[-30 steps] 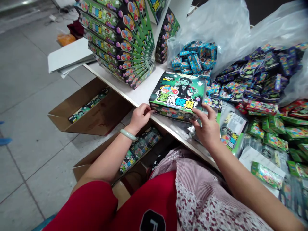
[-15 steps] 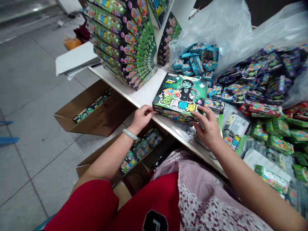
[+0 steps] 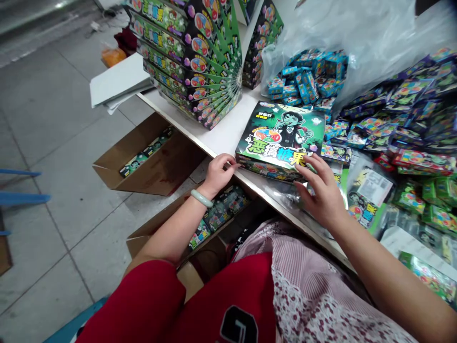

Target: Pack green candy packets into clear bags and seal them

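Observation:
A green candy display box [image 3: 280,136] with a cartoon vampire and Chinese lettering on its lid sits at the white table's front edge [image 3: 228,136]. My left hand [image 3: 218,175], with a pale jade bangle [image 3: 202,198] on the wrist, presses its fingertips against the box's left end. My right hand [image 3: 319,188] lies against the box's lower right corner with fingers spread. Both hands appear to hold the box between them. Its underside is hidden.
Several matching boxes stand in a fanned stack [image 3: 193,62] behind it. To the right lie blue packets in a clear plastic bag [image 3: 307,78] and heaps of small candy packets [image 3: 403,114]. Open cardboard cartons with boxes inside [image 3: 153,162] stand below the table edge on the tiled floor.
The whole view has shifted, so the table contents sit further right. My right hand has slid slightly down the box's corner, with fingers spread wider.

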### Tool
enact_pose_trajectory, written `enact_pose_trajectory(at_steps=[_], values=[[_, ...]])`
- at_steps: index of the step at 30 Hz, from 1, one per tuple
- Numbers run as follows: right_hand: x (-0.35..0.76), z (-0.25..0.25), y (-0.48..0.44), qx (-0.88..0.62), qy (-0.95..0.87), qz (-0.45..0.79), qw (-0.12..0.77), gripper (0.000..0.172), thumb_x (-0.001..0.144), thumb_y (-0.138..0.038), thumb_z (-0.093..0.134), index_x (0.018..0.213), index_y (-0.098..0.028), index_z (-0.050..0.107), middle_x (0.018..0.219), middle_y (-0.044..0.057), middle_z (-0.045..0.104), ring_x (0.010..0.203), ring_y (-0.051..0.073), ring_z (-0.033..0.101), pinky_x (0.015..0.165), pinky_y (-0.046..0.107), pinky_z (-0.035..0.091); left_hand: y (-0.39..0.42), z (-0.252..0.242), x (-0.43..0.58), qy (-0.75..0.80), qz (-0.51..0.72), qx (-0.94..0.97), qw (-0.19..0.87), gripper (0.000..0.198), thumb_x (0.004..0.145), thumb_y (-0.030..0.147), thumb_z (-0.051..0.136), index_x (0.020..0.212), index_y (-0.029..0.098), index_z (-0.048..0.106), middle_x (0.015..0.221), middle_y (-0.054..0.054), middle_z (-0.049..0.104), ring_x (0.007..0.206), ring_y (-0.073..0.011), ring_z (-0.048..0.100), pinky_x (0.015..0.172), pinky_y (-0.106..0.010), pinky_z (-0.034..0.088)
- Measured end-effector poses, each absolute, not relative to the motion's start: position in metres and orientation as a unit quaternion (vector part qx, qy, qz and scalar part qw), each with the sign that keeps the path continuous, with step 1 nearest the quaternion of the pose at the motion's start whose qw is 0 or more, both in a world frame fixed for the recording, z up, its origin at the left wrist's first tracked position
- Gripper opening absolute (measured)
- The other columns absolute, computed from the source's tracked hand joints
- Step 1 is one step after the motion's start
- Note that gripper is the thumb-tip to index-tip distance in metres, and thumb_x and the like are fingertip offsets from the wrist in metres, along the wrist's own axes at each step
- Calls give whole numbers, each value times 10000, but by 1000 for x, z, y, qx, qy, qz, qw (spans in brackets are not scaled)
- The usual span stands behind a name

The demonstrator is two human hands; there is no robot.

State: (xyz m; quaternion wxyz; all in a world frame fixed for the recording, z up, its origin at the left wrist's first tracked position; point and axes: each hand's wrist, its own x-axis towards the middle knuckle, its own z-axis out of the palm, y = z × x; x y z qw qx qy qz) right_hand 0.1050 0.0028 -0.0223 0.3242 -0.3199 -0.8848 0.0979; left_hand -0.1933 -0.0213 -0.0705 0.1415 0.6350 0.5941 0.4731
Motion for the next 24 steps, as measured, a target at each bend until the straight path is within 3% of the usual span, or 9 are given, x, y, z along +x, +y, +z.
enact_pose_trajectory(at_steps=[8,11,14,17,19,24], values=[[102,-17,4,-335,-890,89,296,490,882,-128,538,1328,-325,485,1301,93,553,1305,316,433,1017,568,441,-25,-71,-188,619,452,625,147,129,820,234,627,721,189,557,730,6,610,684,-142,577,678,-270,480],[99,-15,5,-346,-890,72,287,450,870,-103,531,1280,-289,524,1266,106,559,1276,317,448,1009,551,451,-25,-60,-197,607,435,648,152,88,800,227,658,850,191,595,772,5,627,708,-151,603,691,-279,505],[98,-18,5,-343,-890,66,293,442,862,-82,518,1260,-274,537,1250,110,560,1263,315,454,1006,541,455,-19,-41,-211,566,416,705,93,409,787,252,705,1167,196,563,1095,-85,638,1012,-229,616,904,-391,507],[100,-22,7,-336,-887,71,309,460,865,-86,510,1280,-285,525,1258,110,555,1272,316,449,1003,551,452,-7,-23,-220,479,367,793,82,498,843,304,667,1312,252,509,1419,-107,479,1353,-294,409,1115,-515,356],[102,-24,8,-326,-886,79,319,490,871,-99,516,1318,-301,498,1274,109,552,1281,318,450,1002,560,450,-1,-18,-222,431,343,826,120,405,898,318,596,1297,286,540,1434,-64,492,1401,-273,358,1149,-525,326],[107,-23,13,-295,-890,85,336,594,867,-115,560,1404,-321,413,1376,117,496,1300,319,452,1021,568,437,5,-24,-221,392,372,828,150,315,945,289,519,1250,278,597,1334,-56,605,1310,-212,498,1116,-451,422]])
